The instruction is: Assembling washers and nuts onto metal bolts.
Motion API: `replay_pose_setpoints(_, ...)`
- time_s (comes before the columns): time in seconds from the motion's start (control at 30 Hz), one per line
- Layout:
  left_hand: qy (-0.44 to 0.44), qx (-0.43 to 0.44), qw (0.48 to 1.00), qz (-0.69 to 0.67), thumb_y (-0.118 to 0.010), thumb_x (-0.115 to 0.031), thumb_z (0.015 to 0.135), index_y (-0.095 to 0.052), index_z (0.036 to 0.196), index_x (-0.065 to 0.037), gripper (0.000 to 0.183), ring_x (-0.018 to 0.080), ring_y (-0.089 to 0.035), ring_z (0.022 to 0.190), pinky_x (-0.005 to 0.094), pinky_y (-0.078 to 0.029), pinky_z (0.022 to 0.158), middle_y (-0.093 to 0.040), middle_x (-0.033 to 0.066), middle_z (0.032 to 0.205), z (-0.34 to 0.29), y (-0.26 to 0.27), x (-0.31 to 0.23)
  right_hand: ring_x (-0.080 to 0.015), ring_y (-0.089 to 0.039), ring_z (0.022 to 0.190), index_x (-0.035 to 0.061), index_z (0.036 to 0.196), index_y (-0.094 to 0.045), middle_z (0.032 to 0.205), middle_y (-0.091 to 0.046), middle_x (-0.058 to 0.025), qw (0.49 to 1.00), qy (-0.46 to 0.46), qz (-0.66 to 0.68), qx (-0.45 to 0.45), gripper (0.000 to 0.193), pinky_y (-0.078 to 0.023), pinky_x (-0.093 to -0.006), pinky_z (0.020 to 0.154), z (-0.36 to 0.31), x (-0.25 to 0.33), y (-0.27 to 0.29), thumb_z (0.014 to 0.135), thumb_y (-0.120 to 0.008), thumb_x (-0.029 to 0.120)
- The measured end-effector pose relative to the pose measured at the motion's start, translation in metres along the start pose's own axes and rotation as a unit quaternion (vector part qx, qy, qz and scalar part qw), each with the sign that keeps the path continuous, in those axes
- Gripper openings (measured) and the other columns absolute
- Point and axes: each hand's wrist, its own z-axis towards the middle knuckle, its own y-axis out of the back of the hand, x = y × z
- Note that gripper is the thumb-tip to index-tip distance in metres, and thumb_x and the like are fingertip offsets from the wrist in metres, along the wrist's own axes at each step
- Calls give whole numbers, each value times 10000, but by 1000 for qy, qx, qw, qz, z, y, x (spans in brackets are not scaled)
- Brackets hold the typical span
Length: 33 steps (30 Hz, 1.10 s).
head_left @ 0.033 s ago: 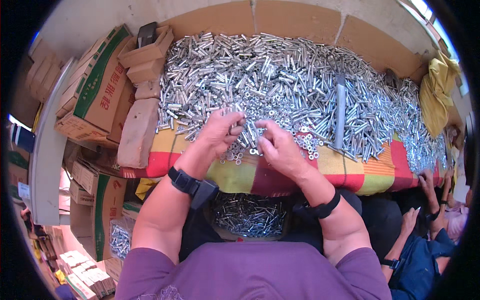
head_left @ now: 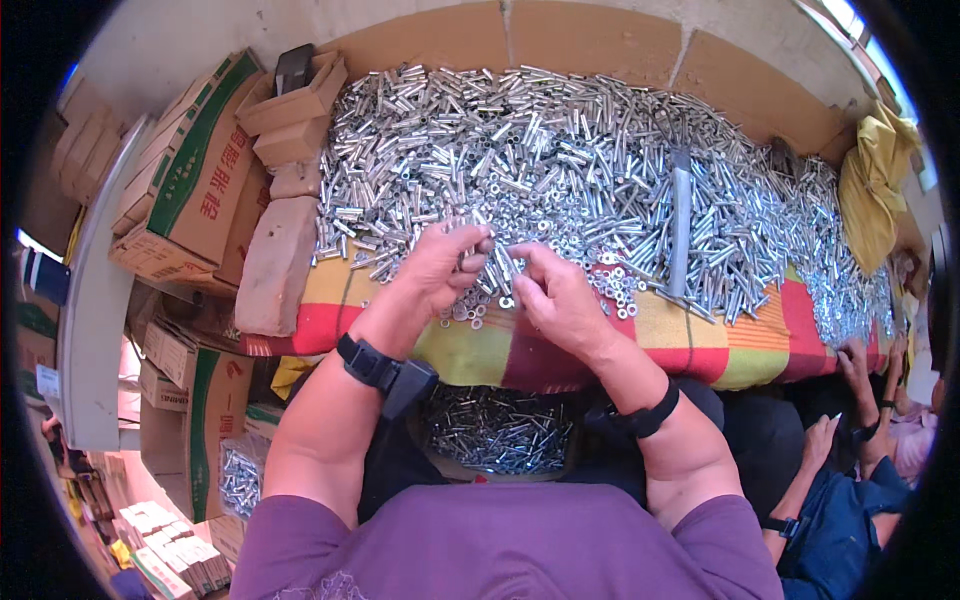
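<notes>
Just above the checked cloth, my left hand (head_left: 447, 266) is closed, its thumb and fingers curled together in front of the pile. What lies inside the fingers is mostly hidden. Close beside it on the right, my right hand (head_left: 560, 300) is closed in a pinch at a slim silvery bolt (head_left: 503, 264), which slants between the two hands. Behind both hands spreads a heap of shiny metal bolts and sleeves (head_left: 450, 150). Loose nuts and washers (head_left: 617, 286) lie around and under my fingertips.
A checked cloth (head_left: 455, 352) covers the bench edge. Left stand a brick-like block (head_left: 277, 265) and cartons (head_left: 190, 170). A flat metal bar (head_left: 681, 230) stands in the heap. Below the bench is a container of bolts (head_left: 500, 430). Co-workers' hands (head_left: 822, 440) are at the right.
The bolt at my right fingertips has tilted, its upper end leaning left toward my left hand. My arms have hardly moved.
</notes>
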Motion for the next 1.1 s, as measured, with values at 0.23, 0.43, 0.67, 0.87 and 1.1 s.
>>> replay_pose_setpoints(0.23,27,28,998,-52,-635,-83,844,-537,841,-54,102,40,-406,457,170,-226,338,-521,8,675,-4,-2,5,-58,-487,485,-27,1212,-514,643,-564,-24,997,-24,41,-53,333,-401,-224,468,-2,3,-10,879,-518,-9)
replay_pose_setpoints(0.43,59,55,997,-16,-610,-125,852,-533,832,-75,94,51,-418,449,166,-243,335,-523,11,666,-14,-10,11,-182,-563,474,3,1231,-503,582,-546,-99,988,61,-54,-134,456,-449,-300,455,0,1,-16,827,-675,126)
replay_pose_setpoints(0.67,142,220,938,-229,-489,-136,815,-566,965,-17,206,115,-483,482,193,-306,317,-611,126,825,-14,10,20,-340,-604,716,36,989,-631,828,-603,-146,938,106,-275,-181,275,-475,-399,617,18,-9,11,800,-682,228)
replay_pose_setpoints(0.87,-51,-16,998,39,-646,-155,814,-590,905,-45,153,98,-507,527,204,-336,363,-574,37,713,8,42,-9,-364,-593,812,41,854,-602,862,-563,-162,850,-26,-512,-126,122,-473,-455,693,12,-38,68,775,-515,10)
replay_pose_setpoints(1.1,-210,-260,707,623,-783,-331,651,-649,786,28,407,363,-637,666,397,-507,649,-656,212,755,28,31,-9,-373,-604,766,33,891,-540,807,-588,-180,883,30,-448,-135,65,-472,-460,665,21,-33,62,835,-545,65)
